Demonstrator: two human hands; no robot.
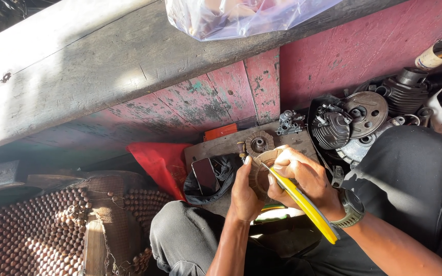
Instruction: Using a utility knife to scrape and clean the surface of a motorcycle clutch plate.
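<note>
My left hand (244, 191) grips a round, brownish ribbed part (259, 171) from below, thumb up against its edge. My right hand (300, 179), with a watch on the wrist, holds a yellow-handled tool (305, 204) whose tip rests on the top of that part. Both hands are over my lap, between my knees in dark trousers. Just beyond the hands a small round metal gear-like part (258, 144) lies on a wooden board (216, 145).
A phone (205, 175) lies on a black cloth beside a red cloth (159, 161). Engine parts, a finned cylinder (331, 129) and a round cover (368, 111), pile at right. A beaded seat mat (37, 230) lies lower left. A plastic bag (241, 15) sits on the bench above.
</note>
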